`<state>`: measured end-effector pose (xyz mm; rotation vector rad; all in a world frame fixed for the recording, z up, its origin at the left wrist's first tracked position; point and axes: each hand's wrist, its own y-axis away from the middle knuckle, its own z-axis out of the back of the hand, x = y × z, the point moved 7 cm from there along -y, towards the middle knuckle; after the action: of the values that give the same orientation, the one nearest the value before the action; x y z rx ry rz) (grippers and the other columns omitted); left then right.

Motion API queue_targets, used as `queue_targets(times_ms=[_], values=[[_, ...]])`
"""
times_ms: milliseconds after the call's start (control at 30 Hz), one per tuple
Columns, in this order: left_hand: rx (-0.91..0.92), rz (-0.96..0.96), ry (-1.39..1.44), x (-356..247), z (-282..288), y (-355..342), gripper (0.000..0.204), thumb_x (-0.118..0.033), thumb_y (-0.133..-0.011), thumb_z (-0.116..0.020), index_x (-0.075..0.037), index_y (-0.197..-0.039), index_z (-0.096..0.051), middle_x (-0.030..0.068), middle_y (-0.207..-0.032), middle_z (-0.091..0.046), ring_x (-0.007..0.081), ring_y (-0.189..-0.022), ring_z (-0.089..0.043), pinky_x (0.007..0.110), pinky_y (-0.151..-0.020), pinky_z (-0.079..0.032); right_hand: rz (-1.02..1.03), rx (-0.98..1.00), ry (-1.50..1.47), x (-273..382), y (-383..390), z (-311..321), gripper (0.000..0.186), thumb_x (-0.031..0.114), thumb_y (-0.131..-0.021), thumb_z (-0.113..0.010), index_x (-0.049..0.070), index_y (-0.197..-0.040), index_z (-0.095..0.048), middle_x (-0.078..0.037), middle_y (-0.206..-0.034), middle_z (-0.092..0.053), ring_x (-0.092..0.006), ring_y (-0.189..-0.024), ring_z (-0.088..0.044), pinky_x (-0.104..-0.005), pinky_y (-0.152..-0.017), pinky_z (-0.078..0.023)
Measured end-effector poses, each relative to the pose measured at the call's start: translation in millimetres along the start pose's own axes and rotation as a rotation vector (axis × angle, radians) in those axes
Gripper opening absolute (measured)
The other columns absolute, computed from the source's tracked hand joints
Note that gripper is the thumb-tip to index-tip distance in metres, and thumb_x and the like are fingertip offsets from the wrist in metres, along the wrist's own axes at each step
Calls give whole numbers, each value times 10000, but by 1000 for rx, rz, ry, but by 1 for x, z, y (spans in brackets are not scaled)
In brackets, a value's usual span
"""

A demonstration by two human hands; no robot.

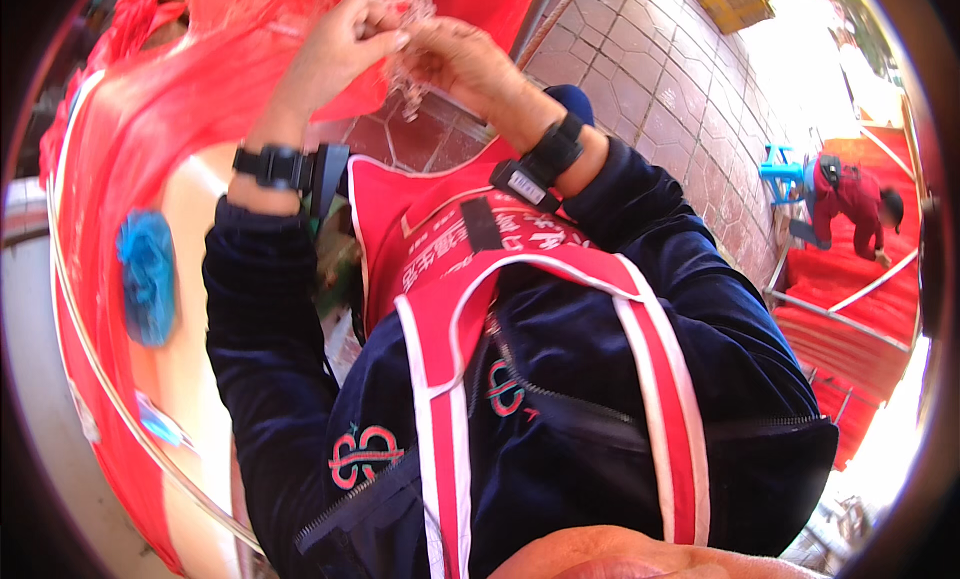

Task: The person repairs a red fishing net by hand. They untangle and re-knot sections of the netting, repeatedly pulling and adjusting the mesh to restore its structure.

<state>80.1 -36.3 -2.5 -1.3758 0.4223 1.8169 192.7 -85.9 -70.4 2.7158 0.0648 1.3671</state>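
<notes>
At the upper edge, my left hand [350,41] and my right hand [462,64] are close together. Between them hangs a pale, translucent, stringy bundle [411,101], perhaps plastic twine, dangling below the fingers. My left thumb and fingers pinch it, and my right fingers curl round it from the other side. Part of the bundle is cut off by the top of the picture. Bright red sheeting [240,64] spreads behind and beside my left hand.
To the left, a crumpled blue plastic bag [147,277] lies on a pale board [200,379] edged with red cloth. Tiled paving [640,69] runs to the right. Farther off, a person in dark red [855,204] bends over red material near a blue stool [783,176].
</notes>
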Motion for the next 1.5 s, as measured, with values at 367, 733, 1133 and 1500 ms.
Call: queue_targets(times_ms=[367,733,1133,1500], values=[[-1,-134,-41,-21,-12,3,565,-28,-904,-565,-51,-1424,-343,68,-1032,-636,128,-959,-602,255,-872,-472,5,148,66,19,7,-1,164,169,-907,-608,25,-978,-640,-35,-833,-648,-127,-741,-616,-258,-678,-492],[87,-109,-46,-19,-12,7,574,-55,-878,-543,-32,-1415,-340,35,-875,-579,122,-851,-570,262,-793,-458,42,48,108,22,16,5,118,132,-918,-604,42,-983,-644,-39,-861,-671,-111,-748,-633,-244,-702,-520],[132,93,-69,19,-15,2,522,-28,-863,-541,-33,-1366,-399,15,-885,-589,122,-816,-571,259,-754,-465,106,91,111,17,4,22,131,174,-947,-572,55,-978,-617,-29,-793,-644,-96,-635,-595,-238,-615,-504],[404,404,-78,55,-37,13,330,-273,-893,-582,-28,-1107,-635,62,-818,-639,126,-705,-604,274,-668,-481,-145,201,784,-49,-4,77,190,149,-877,-633,-7,-985,-649,-35,-820,-651,-99,-752,-605,-235,-693,-482]])
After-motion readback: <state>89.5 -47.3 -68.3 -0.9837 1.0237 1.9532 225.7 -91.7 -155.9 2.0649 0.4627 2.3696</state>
